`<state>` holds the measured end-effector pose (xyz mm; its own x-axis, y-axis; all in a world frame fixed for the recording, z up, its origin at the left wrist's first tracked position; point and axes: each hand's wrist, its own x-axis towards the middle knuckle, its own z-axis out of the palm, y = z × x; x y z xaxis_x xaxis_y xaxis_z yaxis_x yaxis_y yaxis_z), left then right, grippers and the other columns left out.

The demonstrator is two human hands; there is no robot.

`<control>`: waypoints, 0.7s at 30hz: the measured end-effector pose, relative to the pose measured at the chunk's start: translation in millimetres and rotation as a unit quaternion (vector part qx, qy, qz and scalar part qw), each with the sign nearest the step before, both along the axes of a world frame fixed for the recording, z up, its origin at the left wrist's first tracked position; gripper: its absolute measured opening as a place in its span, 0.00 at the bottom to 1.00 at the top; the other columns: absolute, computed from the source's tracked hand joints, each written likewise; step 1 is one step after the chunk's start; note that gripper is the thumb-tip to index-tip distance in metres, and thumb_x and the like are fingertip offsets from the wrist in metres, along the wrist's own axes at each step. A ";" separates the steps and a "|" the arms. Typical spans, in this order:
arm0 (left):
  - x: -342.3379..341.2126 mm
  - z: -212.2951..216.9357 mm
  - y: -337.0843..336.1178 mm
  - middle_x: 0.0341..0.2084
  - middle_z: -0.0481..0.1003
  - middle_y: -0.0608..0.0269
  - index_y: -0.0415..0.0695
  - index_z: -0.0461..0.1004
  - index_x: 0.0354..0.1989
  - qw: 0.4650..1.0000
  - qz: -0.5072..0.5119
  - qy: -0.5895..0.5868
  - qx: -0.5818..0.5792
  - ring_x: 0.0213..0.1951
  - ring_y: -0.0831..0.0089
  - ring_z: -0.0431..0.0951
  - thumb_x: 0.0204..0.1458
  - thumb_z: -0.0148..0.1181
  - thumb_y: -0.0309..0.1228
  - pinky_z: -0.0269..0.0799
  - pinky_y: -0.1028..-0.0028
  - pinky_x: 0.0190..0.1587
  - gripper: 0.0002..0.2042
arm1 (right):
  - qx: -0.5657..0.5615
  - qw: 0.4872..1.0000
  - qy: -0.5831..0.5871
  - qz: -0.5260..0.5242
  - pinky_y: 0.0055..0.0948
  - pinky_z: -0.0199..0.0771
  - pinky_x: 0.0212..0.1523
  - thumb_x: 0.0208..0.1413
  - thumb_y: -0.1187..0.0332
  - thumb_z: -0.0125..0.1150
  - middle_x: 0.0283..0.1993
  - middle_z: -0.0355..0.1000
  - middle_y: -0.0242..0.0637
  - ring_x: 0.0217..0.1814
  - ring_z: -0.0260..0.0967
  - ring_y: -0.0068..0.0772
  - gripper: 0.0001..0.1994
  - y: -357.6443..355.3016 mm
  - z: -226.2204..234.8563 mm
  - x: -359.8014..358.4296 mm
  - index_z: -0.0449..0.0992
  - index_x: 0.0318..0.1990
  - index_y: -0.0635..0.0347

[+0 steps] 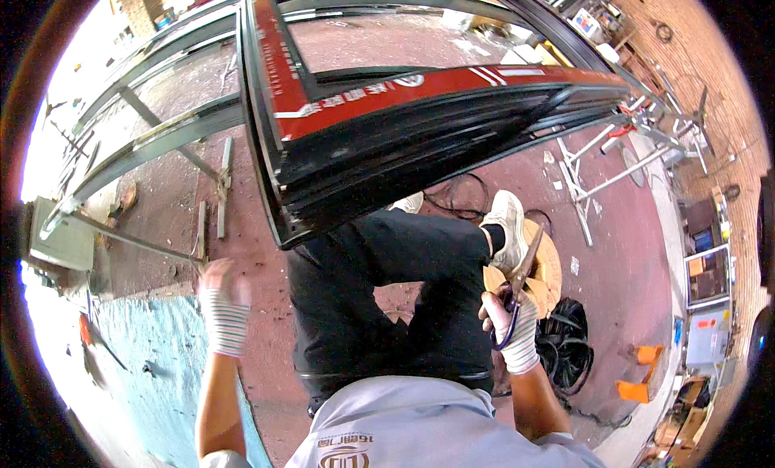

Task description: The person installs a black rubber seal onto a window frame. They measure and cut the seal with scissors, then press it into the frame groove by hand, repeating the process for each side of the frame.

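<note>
My right hand (517, 327), in a white glove with a striped cuff, grips a pair of scissors (525, 266) by dark blue handles. Their blades point away from me, above a round tan disc (547, 266) on the floor beside my shoe. Off to my left, clear of the frame, my left hand (224, 302) wears a similar glove; motion blurs its fingers. In front of my knees lies a black frame (420, 149) of long profiles. Red printed film (355, 104) covers its top face, and one corner comes toward me.
Grey metal rails (161, 141) stretch behind the frame at the left. A white metal stand (585, 173) supports the right end. Coiled black bundles (565, 347) lie near my right hand, with an orange piece (640, 375) beyond. A blue sheet (153, 363) covers floor at lower left.
</note>
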<state>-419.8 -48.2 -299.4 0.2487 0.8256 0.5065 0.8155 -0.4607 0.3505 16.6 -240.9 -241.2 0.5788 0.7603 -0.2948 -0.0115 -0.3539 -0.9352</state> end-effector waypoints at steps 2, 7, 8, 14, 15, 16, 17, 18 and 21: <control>74.0 29.8 -21.8 0.39 0.77 0.53 0.42 0.76 0.39 0.983 -0.163 -0.078 -0.008 0.44 0.51 0.76 0.42 0.63 0.23 0.70 0.55 0.52 0.13 | 0.017 1.000 -0.007 0.000 0.20 0.66 0.20 0.56 0.63 0.69 0.21 0.73 0.31 0.17 0.68 0.19 0.12 5.8 11.1 -6.2 0.72 0.33 0.58; 179.0 57.8 -77.0 0.36 0.79 0.54 0.41 0.79 0.40 0.872 -0.416 -0.118 -0.229 0.41 0.54 0.79 0.49 0.66 0.31 0.74 0.60 0.48 0.11 | 0.058 0.996 -0.061 0.027 0.21 0.68 0.22 0.56 0.63 0.68 0.23 0.76 0.33 0.19 0.69 0.19 0.11 16.8 22.4 -18.2 0.74 0.32 0.60; 189.9 59.6 -89.4 0.37 0.80 0.52 0.41 0.79 0.42 0.842 -0.439 -0.085 -0.302 0.42 0.53 0.79 0.53 0.62 0.35 0.74 0.60 0.49 0.13 | 0.064 0.996 -0.059 0.032 0.21 0.68 0.22 0.56 0.63 0.68 0.23 0.76 0.33 0.19 0.69 0.19 0.11 18.0 24.2 -19.9 0.75 0.32 0.61; 218.0 0.9 -112.0 0.36 0.81 0.52 0.47 0.79 0.47 0.627 -0.533 0.044 -0.567 0.40 0.58 0.82 0.60 0.57 0.46 0.75 0.63 0.46 0.17 | 0.084 0.995 -0.015 0.041 0.21 0.70 0.23 0.56 0.64 0.68 0.24 0.76 0.33 0.20 0.70 0.20 0.10 20.6 31.4 -30.1 0.76 0.32 0.61; 218.6 -0.7 -110.1 0.36 0.81 0.52 0.47 0.79 0.47 0.612 -0.544 0.047 -0.572 0.39 0.59 0.82 0.60 0.57 0.47 0.75 0.63 0.46 0.18 | 0.089 0.994 -0.023 0.051 0.22 0.71 0.23 0.56 0.66 0.67 0.25 0.77 0.34 0.20 0.71 0.21 0.09 23.4 34.1 -28.5 0.76 0.32 0.61; 218.2 -1.7 -109.1 0.36 0.81 0.52 0.47 0.79 0.47 0.612 -0.542 0.065 -0.573 0.39 0.59 0.82 0.60 0.57 0.47 0.75 0.63 0.45 0.17 | 0.107 0.992 -0.033 0.066 0.22 0.70 0.24 0.57 0.66 0.66 0.26 0.77 0.36 0.20 0.71 0.22 0.08 28.6 39.1 -27.0 0.75 0.33 0.60; 216.6 2.3 -107.3 0.36 0.81 0.53 0.48 0.79 0.46 0.611 -0.539 0.084 -0.574 0.38 0.59 0.82 0.60 0.57 0.47 0.74 0.63 0.45 0.17 | 0.123 0.988 -0.043 0.079 0.22 0.70 0.24 0.58 0.66 0.64 0.28 0.77 0.37 0.21 0.70 0.22 0.08 35.9 46.0 -26.9 0.73 0.34 0.59; 215.5 5.4 -106.0 0.35 0.81 0.53 0.48 0.79 0.46 0.610 -0.536 0.103 -0.575 0.38 0.60 0.81 0.60 0.57 0.47 0.74 0.63 0.44 0.17 | 0.140 0.984 -0.053 0.093 0.23 0.69 0.24 0.59 0.67 0.63 0.29 0.77 0.39 0.21 0.70 0.23 0.07 44.1 54.4 -26.7 0.72 0.35 0.58; 211.0 3.5 -102.9 0.35 0.80 0.50 0.46 0.78 0.45 0.651 -0.542 0.084 -0.525 0.38 0.53 0.80 0.60 0.57 0.46 0.74 0.60 0.43 0.16 | 0.242 0.966 -0.072 0.047 0.20 0.70 0.24 0.56 0.70 0.66 0.27 0.78 0.35 0.22 0.71 0.21 0.06 73.7 81.3 -31.9 0.76 0.32 0.62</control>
